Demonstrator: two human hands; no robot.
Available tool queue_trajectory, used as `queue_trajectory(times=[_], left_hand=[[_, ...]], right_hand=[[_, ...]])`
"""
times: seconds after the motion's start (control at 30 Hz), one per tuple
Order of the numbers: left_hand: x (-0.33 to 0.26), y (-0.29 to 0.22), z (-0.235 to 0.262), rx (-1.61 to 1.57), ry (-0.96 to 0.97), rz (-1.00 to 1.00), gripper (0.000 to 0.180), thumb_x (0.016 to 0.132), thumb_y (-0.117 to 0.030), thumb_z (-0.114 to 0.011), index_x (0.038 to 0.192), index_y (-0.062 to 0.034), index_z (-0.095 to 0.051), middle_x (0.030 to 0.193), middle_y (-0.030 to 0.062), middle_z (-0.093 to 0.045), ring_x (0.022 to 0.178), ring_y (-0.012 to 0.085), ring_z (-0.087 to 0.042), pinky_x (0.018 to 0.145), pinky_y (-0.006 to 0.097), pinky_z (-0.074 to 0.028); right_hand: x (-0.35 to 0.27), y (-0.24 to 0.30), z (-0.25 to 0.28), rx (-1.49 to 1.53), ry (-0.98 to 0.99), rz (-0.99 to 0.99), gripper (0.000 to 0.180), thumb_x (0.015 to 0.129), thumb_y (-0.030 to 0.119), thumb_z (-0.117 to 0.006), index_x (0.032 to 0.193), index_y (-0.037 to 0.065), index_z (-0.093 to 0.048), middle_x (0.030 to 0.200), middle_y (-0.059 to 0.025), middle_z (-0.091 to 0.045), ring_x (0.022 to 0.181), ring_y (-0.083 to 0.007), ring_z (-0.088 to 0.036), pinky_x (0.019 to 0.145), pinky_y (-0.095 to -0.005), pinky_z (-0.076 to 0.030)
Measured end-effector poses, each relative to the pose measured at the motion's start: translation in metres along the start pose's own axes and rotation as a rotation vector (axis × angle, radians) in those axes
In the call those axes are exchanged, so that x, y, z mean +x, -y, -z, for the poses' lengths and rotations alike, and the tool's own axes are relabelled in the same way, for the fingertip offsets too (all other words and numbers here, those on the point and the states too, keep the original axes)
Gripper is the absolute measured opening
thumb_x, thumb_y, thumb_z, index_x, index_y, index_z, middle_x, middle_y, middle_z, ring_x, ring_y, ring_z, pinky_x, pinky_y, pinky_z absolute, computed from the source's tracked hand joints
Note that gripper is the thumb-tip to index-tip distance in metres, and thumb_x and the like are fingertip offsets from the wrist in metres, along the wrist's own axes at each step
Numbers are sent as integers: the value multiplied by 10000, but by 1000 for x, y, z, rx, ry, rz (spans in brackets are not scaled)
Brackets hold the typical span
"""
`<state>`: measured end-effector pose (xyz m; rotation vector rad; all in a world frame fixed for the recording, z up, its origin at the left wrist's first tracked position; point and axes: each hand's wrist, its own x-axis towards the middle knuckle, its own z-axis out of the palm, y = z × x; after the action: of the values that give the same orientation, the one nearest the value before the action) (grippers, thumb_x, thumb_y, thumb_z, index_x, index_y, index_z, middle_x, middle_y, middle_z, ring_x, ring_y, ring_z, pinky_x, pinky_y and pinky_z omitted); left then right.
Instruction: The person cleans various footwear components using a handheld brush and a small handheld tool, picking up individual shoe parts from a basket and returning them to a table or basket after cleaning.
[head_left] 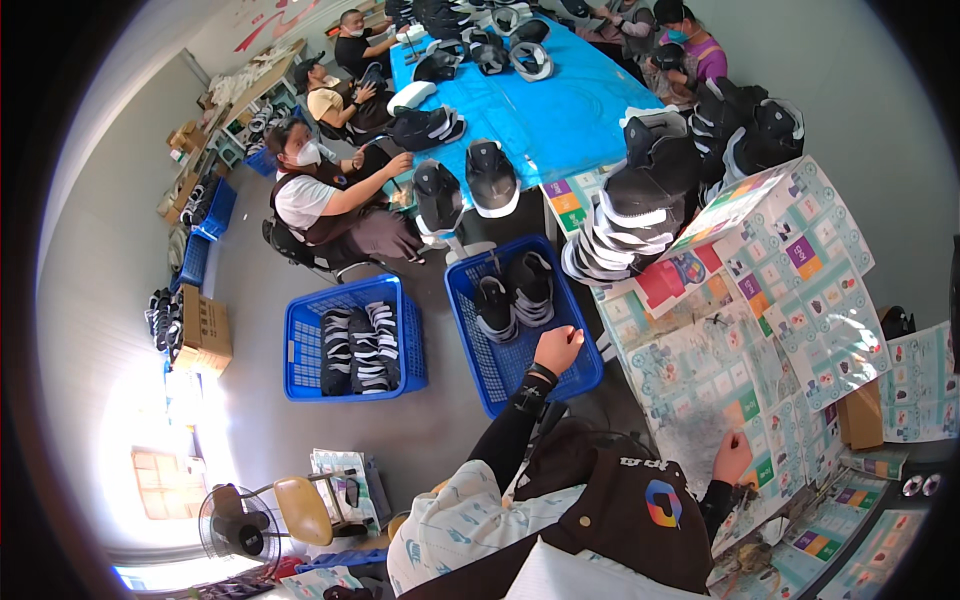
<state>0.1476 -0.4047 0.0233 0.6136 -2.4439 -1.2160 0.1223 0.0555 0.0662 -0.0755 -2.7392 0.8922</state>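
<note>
My left hand (559, 348) is curled into a loose fist over the near right part of a blue plastic basket (590, 392), with nothing visible in it. Two black-and-white stitched pieces, which look like shoe uppers (515, 290), stand in the basket's far half, apart from the hand. My right hand (733, 457) has its fingers curled in, low over a worktable covered with printed sheets (670, 400); whether anything is in them is hidden. Beyond it, nested stacks of similar black-and-white uppers (640, 200) stand at the table's far left corner.
A second blue basket (405, 385) with nested uppers stands on the floor to the left. A long blue-covered table (580, 100) with more uppers runs away ahead. Several people sit along it. A standing fan (240, 525) and a chair (303, 510) are at lower left.
</note>
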Motion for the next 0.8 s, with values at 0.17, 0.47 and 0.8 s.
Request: queue_trajectory(times=[0.17, 0.47, 0.8], left_hand=[[-5, 9, 11, -16, 31, 39, 400, 940, -317, -623, 700, 0, -579, 682, 219, -593, 688, 439, -603, 608, 500, -456], [-7, 49, 22, -58, 80, 93, 376, 940, -311, -639, 742, 7, -611, 689, 221, -608, 690, 430, -622, 609, 468, -474], [11, 84, 61, -69, 70, 157, 374, 939, -317, -632, 751, 6, -626, 696, 220, -622, 710, 426, -637, 629, 476, -488]], right_hand=[[-8, 14, -3, 8, 31, -10, 274, 926, 153, -637, 756, -37, -535, 619, -175, -512, 538, -267, -456, 567, -400, -425], [-21, 24, -28, -68, 58, 74, 298, 925, 154, -633, 722, -32, -519, 600, -182, -501, 521, -297, -490, 549, -422, -410], [-16, 59, -53, -197, 155, 45, 271, 895, 206, -659, 730, -1, -601, 670, -195, -617, 629, -390, -626, 594, -463, -476]])
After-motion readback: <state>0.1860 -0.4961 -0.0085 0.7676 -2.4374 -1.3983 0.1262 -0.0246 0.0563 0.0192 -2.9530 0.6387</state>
